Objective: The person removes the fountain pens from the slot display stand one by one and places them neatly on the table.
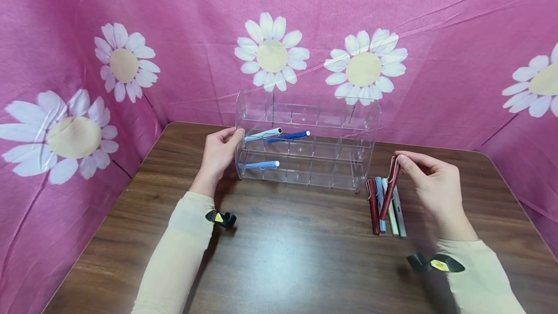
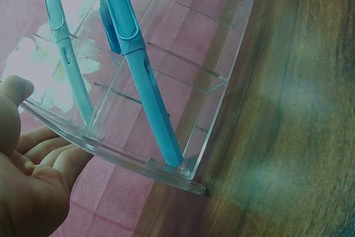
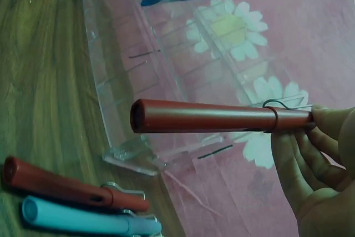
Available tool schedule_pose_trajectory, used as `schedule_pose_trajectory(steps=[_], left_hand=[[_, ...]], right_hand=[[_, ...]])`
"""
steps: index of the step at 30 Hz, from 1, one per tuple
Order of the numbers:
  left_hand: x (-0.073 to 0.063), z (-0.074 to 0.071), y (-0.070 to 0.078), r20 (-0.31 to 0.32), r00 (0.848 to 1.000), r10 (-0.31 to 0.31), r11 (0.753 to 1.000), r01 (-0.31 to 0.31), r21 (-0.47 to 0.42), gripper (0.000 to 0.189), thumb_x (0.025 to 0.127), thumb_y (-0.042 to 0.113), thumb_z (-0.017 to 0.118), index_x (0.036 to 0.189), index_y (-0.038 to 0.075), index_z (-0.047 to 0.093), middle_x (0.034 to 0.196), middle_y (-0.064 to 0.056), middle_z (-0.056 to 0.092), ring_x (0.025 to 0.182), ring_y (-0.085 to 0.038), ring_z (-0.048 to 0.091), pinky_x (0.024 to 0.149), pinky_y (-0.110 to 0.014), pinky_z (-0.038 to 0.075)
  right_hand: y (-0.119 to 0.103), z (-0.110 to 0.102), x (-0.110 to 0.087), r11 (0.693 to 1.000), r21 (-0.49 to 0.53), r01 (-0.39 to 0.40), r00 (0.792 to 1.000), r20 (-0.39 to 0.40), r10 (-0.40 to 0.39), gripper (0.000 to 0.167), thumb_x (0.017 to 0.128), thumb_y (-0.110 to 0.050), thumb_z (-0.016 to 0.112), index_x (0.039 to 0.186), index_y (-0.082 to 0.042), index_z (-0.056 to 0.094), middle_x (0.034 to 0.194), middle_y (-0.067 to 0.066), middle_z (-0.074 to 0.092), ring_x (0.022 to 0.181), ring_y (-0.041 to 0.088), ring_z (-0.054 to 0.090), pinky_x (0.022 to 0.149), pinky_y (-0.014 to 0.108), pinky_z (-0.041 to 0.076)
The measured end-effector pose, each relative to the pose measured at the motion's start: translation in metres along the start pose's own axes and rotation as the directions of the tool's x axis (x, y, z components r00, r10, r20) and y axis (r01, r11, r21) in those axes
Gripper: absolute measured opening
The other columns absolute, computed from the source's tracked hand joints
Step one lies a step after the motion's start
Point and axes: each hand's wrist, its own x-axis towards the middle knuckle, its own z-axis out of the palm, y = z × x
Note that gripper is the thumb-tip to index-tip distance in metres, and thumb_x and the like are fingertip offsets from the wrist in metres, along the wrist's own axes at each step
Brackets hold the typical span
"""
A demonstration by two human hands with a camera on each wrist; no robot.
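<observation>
My right hand [image 1: 438, 188] pinches a dark red pen [image 1: 389, 188] near its clip end, the barrel slanting down over several other pens. In the right wrist view that pen [image 3: 205, 116] points away from the fingers. My left hand [image 1: 219, 151] grips the left side wall of a clear acrylic rack [image 1: 301, 178], thumb on one face and fingers behind. Inside the rack, a pale blue pen [image 1: 263, 134] and a dark blue pen [image 1: 287, 136] lie on the middle tier. A light blue pen [image 1: 260, 164] lies on the lowest tier, close to the left wall.
On the wooden table [image 1: 279, 256], to the right of the rack, lie another dark red pen [image 1: 373, 207], a blue-grey pen [image 1: 382, 224], a pale green pen [image 1: 393, 219] and a grey pen [image 1: 398, 212]. A pink flowered cloth [image 1: 196, 62] hangs behind and at both sides.
</observation>
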Motion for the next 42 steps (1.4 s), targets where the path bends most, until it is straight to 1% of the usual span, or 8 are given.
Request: schedule_pose_trajectory(steps=[6,13,16,21,25,29,37,42], left_hand=[[-0.001,0.000,0.001,0.002,1.000,0.004,1.000,-0.004,0.004,0.045,0.104,0.022,0.071,0.138,-0.008,0.068,0.103,-0.013,0.079,0.083,-0.002,0.067,0.076,-0.015,0.055],[-0.001,0.001,0.002,0.000,1.000,0.006,1.000,-0.006,-0.004,0.044,0.104,0.023,0.072,0.136,-0.007,0.070,0.093,-0.005,0.076,0.080,-0.003,0.066,0.073,-0.015,0.055],[-0.002,0.001,0.002,-0.001,1.000,0.006,1.000,-0.006,-0.005,0.044,0.104,0.022,0.071,0.136,-0.008,0.070,0.096,-0.009,0.078,0.080,-0.002,0.066,0.073,-0.015,0.055],[-0.002,0.001,0.003,-0.009,1.000,0.004,1.000,-0.004,0.008,0.044,0.104,0.023,0.071,0.137,-0.007,0.070,0.104,-0.016,0.079,0.083,-0.003,0.066,0.075,-0.015,0.054],[-0.002,0.001,0.002,-0.007,1.000,-0.004,1.000,0.004,0.006,0.046,0.104,0.022,0.072,0.138,-0.007,0.068,0.109,-0.018,0.079,0.084,-0.002,0.066,0.076,-0.015,0.055],[-0.002,0.000,0.002,-0.008,1.000,-0.009,1.000,0.009,0.008,0.046,0.104,0.023,0.072,0.139,-0.007,0.068,0.112,-0.022,0.078,0.083,-0.001,0.067,0.076,-0.015,0.055],[-0.002,0.000,0.002,-0.007,1.000,-0.006,1.000,0.006,0.003,0.044,0.103,0.022,0.072,0.137,-0.007,0.069,0.102,-0.014,0.078,0.082,-0.003,0.067,0.073,-0.016,0.055],[-0.001,0.000,0.002,-0.010,1.000,-0.003,1.000,0.003,0.006,0.045,0.104,0.022,0.071,0.138,-0.007,0.069,0.103,-0.014,0.078,0.082,-0.002,0.066,0.074,-0.015,0.055]], right_hand=[[0.010,-0.008,-0.002,1.000,0.008,-0.029,1.000,0.010,0.029,0.026,0.104,-0.017,0.074,0.126,-0.003,0.080,0.091,-0.030,0.077,0.081,-0.013,0.070,0.075,0.005,0.054],[0.022,-0.014,-0.002,0.970,0.214,-0.114,0.993,0.024,0.112,0.018,0.101,-0.012,0.077,0.118,-0.010,0.084,0.091,-0.022,0.081,0.077,-0.009,0.072,0.072,0.007,0.055],[0.027,-0.018,-0.002,0.965,0.230,-0.123,0.992,0.033,0.119,0.017,0.101,-0.011,0.077,0.115,-0.012,0.085,0.091,-0.021,0.081,0.076,-0.009,0.072,0.071,0.007,0.056],[0.033,-0.025,0.000,0.973,0.180,-0.145,0.989,0.046,0.139,0.016,0.102,-0.013,0.076,0.114,-0.016,0.086,0.090,-0.023,0.081,0.076,-0.009,0.072,0.071,0.007,0.056],[0.038,-0.028,0.001,0.983,0.092,-0.159,0.986,0.061,0.154,0.016,0.103,-0.019,0.076,0.116,-0.019,0.086,0.089,-0.024,0.080,0.077,-0.012,0.071,0.070,0.007,0.055],[0.047,-0.031,0.002,0.984,0.065,-0.165,0.983,0.096,0.159,0.015,0.104,-0.019,0.074,0.113,-0.024,0.086,0.086,-0.025,0.079,0.074,-0.010,0.071,0.068,0.010,0.057],[0.069,-0.034,0.008,0.987,-0.007,-0.163,0.972,0.168,0.162,0.021,0.107,-0.019,0.069,0.105,-0.035,0.084,0.078,-0.028,0.075,0.067,-0.004,0.072,0.065,0.015,0.058],[0.083,-0.033,0.011,0.982,-0.065,-0.179,0.957,0.218,0.189,0.016,0.108,-0.021,0.068,0.107,-0.026,0.083,0.078,-0.028,0.073,0.067,-0.002,0.071,0.063,0.020,0.061]])
